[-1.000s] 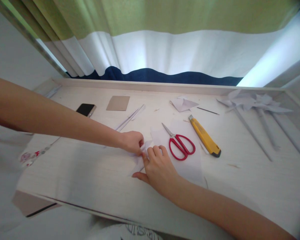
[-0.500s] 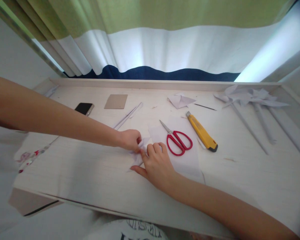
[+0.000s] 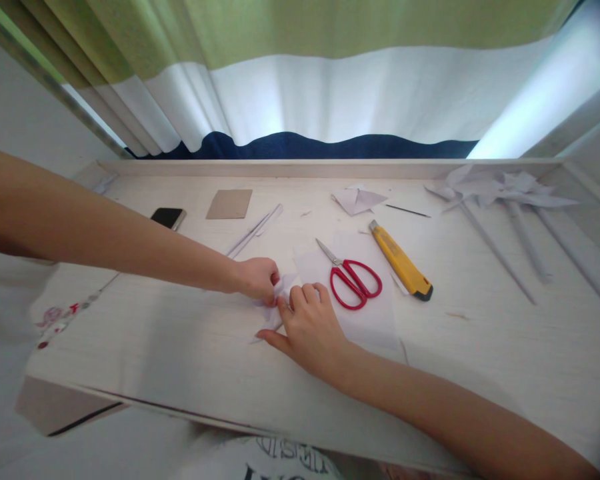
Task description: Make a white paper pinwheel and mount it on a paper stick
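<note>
On the table between my hands lies a small white paper pinwheel (image 3: 269,325), its folded points partly hidden under my fingers. My left hand (image 3: 258,279) is closed in a pinch on its far-left side. My right hand (image 3: 314,328) bends over the near-right side, fingertips pressing the paper down and the thumb stretched along a lower point. Close by on the right, red-handled scissors (image 3: 354,283) rest on a thin white paper sheet (image 3: 373,327). A yellow utility knife (image 3: 401,260) lies beyond them. Behind my left hand is a thin rolled paper stick (image 3: 255,231).
Several paper pinwheels on sticks (image 3: 515,190) lie at the far right. At the back are a folded paper piece (image 3: 359,200), a thin dark rod (image 3: 407,211) and a brown cardboard square (image 3: 229,204). A phone (image 3: 169,217) and beaded charm string (image 3: 63,320) lie left.
Both hands keep their hold on the paper pinwheel with barely any movement. The whole view has shifted slightly.
</note>
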Action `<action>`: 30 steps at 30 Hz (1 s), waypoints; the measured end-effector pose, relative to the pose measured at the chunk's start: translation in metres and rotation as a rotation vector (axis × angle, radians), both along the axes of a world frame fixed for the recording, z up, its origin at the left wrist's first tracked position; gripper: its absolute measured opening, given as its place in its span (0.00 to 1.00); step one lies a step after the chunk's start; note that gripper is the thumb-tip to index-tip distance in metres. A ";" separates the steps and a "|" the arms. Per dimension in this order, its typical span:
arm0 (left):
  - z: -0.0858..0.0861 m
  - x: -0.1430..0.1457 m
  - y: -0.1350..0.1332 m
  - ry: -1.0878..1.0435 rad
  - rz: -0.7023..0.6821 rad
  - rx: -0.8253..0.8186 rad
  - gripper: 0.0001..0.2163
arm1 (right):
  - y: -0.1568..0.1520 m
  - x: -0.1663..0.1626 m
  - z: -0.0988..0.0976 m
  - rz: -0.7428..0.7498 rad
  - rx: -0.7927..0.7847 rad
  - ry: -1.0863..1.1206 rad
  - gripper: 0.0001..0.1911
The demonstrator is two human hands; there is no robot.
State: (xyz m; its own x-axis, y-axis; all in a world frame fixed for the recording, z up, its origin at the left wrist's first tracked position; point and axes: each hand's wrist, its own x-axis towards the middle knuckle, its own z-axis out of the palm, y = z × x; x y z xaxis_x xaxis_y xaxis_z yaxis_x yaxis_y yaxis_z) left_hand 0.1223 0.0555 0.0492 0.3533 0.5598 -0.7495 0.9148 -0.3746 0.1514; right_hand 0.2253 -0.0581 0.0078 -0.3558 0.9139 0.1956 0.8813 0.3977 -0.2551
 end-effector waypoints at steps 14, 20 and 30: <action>-0.004 -0.003 0.000 -0.049 0.030 0.011 0.14 | 0.030 0.037 0.021 -0.180 -0.308 0.331 0.15; -0.006 -0.010 -0.003 -0.118 0.016 0.040 0.16 | 0.034 0.035 0.005 -0.219 -0.500 0.429 0.18; -0.004 -0.034 -0.020 -0.372 -0.007 0.167 0.15 | 0.044 0.014 0.008 -0.272 -0.637 0.528 0.26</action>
